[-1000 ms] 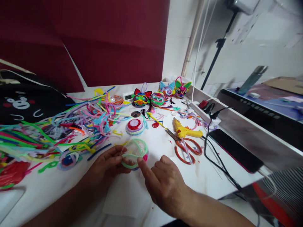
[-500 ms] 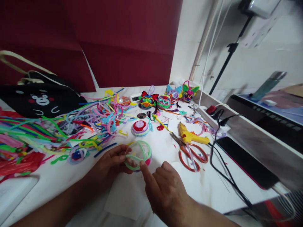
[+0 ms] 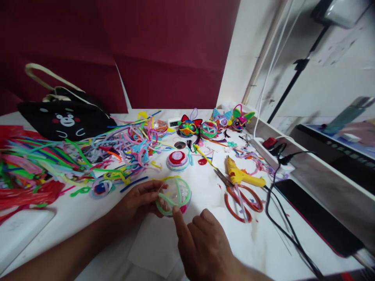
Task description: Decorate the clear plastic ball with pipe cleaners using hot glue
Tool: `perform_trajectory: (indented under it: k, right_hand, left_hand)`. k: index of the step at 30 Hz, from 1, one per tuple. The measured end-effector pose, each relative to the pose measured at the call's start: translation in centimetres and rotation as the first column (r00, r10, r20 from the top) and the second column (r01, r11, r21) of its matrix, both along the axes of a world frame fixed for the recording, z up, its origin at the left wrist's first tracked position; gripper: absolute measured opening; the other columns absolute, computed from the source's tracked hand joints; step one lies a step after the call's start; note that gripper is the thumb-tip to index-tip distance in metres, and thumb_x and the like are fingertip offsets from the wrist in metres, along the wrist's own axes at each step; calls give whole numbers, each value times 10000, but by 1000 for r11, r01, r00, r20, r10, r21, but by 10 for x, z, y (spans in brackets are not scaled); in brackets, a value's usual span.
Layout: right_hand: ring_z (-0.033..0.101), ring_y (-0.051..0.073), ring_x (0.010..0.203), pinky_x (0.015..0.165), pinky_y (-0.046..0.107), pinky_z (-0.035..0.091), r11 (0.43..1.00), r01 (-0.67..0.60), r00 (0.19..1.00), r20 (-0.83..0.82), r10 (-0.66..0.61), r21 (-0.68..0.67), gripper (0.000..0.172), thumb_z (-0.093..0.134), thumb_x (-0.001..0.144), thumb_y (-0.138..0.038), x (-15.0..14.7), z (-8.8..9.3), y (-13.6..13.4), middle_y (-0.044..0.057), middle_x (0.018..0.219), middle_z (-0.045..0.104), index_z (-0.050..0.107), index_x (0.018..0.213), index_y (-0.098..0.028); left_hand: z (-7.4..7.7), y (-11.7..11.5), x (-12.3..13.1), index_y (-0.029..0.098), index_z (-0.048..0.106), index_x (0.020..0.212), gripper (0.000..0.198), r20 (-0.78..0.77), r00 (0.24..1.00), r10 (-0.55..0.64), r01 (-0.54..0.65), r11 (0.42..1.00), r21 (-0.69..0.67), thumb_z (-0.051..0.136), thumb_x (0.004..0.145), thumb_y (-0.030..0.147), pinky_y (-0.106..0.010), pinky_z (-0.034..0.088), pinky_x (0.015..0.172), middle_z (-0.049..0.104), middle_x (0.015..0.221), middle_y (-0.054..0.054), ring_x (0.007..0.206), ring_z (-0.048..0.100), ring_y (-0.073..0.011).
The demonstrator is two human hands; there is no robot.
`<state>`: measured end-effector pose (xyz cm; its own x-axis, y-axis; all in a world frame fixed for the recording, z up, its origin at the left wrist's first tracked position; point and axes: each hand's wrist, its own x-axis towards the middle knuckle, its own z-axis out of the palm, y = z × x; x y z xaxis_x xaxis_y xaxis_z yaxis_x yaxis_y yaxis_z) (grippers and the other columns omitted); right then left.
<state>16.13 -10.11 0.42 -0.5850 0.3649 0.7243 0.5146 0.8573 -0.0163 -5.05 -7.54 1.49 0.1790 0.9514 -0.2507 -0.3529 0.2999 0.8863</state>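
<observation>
Clear ball [image 3: 173,190], left of the yellow glue gun [image 3: 242,176] and nearer the person, looks only partly covered: pale green strips [image 3: 179,190] divide it and a pink patch [image 3: 183,209] shows low down, but the panels between are left bare. The left hand [image 3: 140,200] has fingers and thumb clamped on its side; the right hand [image 3: 202,240] presses an extended index finger to it, other fingers curled, contents hidden. Behind the glue gun, decorated balls [image 3: 208,129] seem further along.

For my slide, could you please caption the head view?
Left hand holding a clear, green-trimmed ball, right hand touching it.
</observation>
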Motion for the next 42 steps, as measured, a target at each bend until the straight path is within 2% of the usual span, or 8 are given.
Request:
perform_trajectory:
  k: [6,15,24,31,42]
  right_hand:
    - [423,166,474,504,344,272,1000,17,999,-32,-17,4,336,378,884,-13,-2,1,0,14,517,546,537,1170,62]
    - [425,164,492,511,341,280,1000,10,1000,-5,-10,12,351,391,891,-21,-1,0,0,14,538,549,518,1203,76]
    - [425,156,492,540,341,250,1000,18,999,45,-17,-13,363,376,898,-4,0,-5,-1,13,566,552,498,1230,80]
    - [432,155,509,543,337,256,999,20,999,33,-19,-34,346,402,901,-9,0,-6,-1,13,569,554,500,1220,82]
    - [430,159,525,555,342,251,997,37,998,53,-34,-61,361,406,891,-6,0,-6,-1,15,567,556,508,1229,69]
  left_hand:
    - [-2,1,-1,175,742,977,303,-5,1000,-9,9,1000,-10,811,702,282,-204,518,507,733,782,-51,606,668,-150]
    - [-8,2,-3,178,741,964,300,13,1000,-2,2,1000,-19,816,697,293,-214,533,492,733,755,-49,585,668,-155]
    - [-4,2,-1,152,736,1000,337,1,1000,-16,16,999,-48,812,703,291,-218,551,486,721,743,-51,590,671,-158]
    - [-10,2,-2,158,733,1037,323,5,1000,-30,30,999,-38,775,739,276,-228,560,497,735,751,-64,601,691,-175]
    - [-8,3,1,147,738,991,298,21,1000,-17,19,997,-79,781,714,250,-223,557,486,733,728,-57,581,679,-165]
